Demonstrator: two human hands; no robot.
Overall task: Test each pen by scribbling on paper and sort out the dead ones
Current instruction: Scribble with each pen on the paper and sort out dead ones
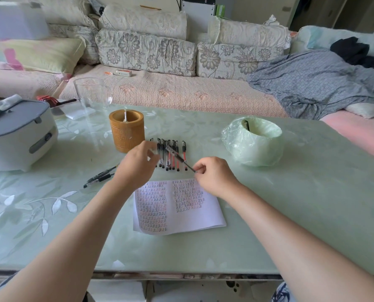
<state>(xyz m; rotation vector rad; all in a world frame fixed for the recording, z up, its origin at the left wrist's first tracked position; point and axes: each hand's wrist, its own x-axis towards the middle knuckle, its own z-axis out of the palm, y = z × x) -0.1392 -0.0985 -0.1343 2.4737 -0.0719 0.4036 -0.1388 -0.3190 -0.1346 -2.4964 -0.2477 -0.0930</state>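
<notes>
Lying aside, two black pens (100, 177): on the table (312, 192), off to the left by themselves; probably sorted, so leave alone.
Bamboo holder (126, 131): upright, behind and right of that pair; mind not to knock it.
Left hand (138, 163): blurred, fingers curled, just in front of the holder; cannot tell whether anything is pinched.
Row of pens (170, 155): side by side, left end beneath the left hand; avoid scattering.
Held pen (179, 159): slanted above the row, near end gripped; check cap off, tip down.
Paper (179, 205): nearer the table edge, mostly covered in marks; steady with the left hand, aim for a bare patch.
Right hand (214, 178): thumb and fingertips pinched on the held pen's end; shift to a writing grip, press lightly.
Bag-lined bin (252, 144): right of the row, dark pen (246, 125) inside; likely home for dead ones.
</notes>
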